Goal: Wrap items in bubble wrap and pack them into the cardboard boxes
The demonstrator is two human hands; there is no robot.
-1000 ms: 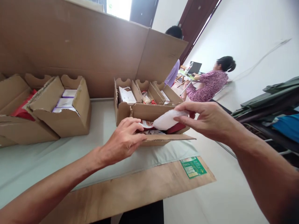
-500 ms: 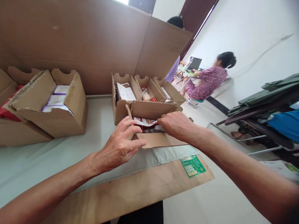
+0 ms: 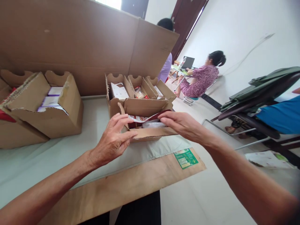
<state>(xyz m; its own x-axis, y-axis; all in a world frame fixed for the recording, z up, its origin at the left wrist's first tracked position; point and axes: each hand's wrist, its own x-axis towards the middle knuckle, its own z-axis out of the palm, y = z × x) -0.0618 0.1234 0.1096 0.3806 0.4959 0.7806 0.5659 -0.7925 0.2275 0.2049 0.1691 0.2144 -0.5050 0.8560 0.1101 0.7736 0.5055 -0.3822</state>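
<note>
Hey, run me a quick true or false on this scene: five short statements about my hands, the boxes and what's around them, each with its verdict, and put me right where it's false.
1. The left hand is at the left end of the front box. True.
2. The green label is at the left end of the table. False: it is toward the right end, on the bare wood.
3. The right hand has its fingertips by the printed packet. True.
4. The laptop stands between the hands. False: it is on another table in the background.
5. The white and purple packs are in the tall box on the left. True.
</note>
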